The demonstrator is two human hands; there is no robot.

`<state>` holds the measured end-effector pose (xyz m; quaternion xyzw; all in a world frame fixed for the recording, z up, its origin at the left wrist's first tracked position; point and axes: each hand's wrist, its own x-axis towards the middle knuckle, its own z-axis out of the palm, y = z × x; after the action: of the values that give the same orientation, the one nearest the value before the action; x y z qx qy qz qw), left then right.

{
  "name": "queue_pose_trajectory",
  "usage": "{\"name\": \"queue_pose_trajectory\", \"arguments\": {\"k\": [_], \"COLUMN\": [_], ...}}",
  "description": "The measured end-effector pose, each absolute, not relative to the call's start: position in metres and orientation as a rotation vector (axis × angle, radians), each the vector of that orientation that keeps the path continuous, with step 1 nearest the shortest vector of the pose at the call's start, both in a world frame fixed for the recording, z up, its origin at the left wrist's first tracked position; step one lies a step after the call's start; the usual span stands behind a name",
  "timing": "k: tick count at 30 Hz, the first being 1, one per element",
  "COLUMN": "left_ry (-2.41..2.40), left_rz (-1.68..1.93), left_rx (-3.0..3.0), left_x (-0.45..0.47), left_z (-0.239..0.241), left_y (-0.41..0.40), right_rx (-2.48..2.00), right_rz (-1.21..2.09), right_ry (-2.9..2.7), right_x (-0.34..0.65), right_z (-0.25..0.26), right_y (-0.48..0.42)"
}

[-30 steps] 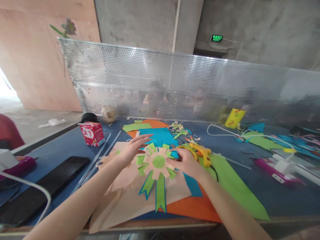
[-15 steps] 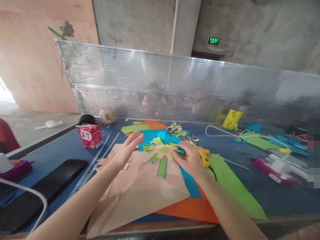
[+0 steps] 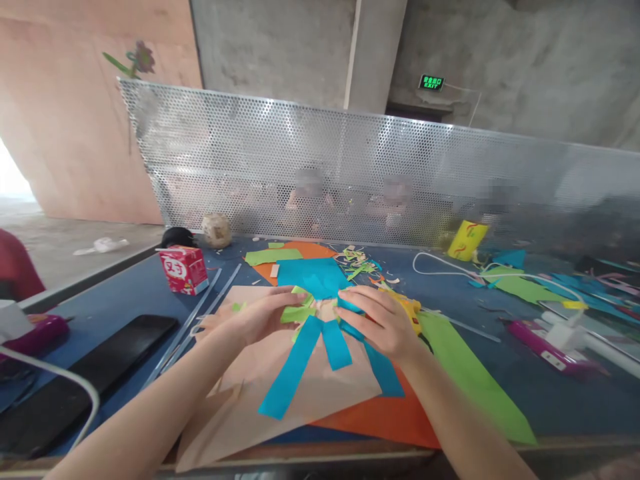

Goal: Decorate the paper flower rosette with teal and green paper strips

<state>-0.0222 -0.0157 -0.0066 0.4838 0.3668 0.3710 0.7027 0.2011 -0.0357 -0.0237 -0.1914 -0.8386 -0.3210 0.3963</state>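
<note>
Both hands, left hand (image 3: 263, 317) and right hand (image 3: 383, 321), grip closed on one paper rosette (image 3: 315, 312) with two blue tails

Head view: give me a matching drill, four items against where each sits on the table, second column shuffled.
Items:
1. red square carton
2. black flat phone
3. yellow glue gun
4. blue paper ribbon tails

Places:
A. just beyond the right hand
B. below both hands, on peach paper
C. far left, near the screen
D. near left edge, by a white cable

Pairs: 1-C, 2-D, 3-A, 4-B
</note>
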Motion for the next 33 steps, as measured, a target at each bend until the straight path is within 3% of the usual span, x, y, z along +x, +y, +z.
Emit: {"name": "queue_pose_trajectory", "arguments": {"k": [5,9,11,13,15,27,30,33], "left_ry": [0.760,0.795,0.802,0.780,0.754,0.784,0.806,0.813], "left_rz": [0.891,1.053,1.167,1.280,1.355,1.429,1.505,1.567], "left_rx": [1.123,1.031,0.963,0.904,0.874,0.864,0.847,0.824], "left_x": [-0.021,-0.020,-0.021,-0.022,-0.023,-0.024,-0.024,-0.022], "left_z": [-0.009,-0.011,-0.012,-0.012,-0.012,-0.011,-0.011,-0.014], "left_y": [-0.015,-0.008,-0.004,0.000,0.002,-0.002,-0.001,0.001], "right_rx": [-0.610,-1.191,-1.694,-2.228,-2.491,-2.061,-1.701,-1.207], "right_rz": [-0.852,-0.815,-0.641,-0.256,0.150,0.476,0.563,0.924], "right_ry": [-2.226,-1.951,-1.682,-1.469,-1.406,-1.203,-1.120,-1.023], "right_x": [0.205,0.221,0.233,0.246,0.257,0.284,0.276,0.259], "right_z": [-0.018,-0.010,-0.011,-0.016,-0.024,-0.031,-0.023,-0.017], "right_y": [-0.031,-0.023,-0.019,-0.015,-0.011,0.002,0.002,0.001]}}
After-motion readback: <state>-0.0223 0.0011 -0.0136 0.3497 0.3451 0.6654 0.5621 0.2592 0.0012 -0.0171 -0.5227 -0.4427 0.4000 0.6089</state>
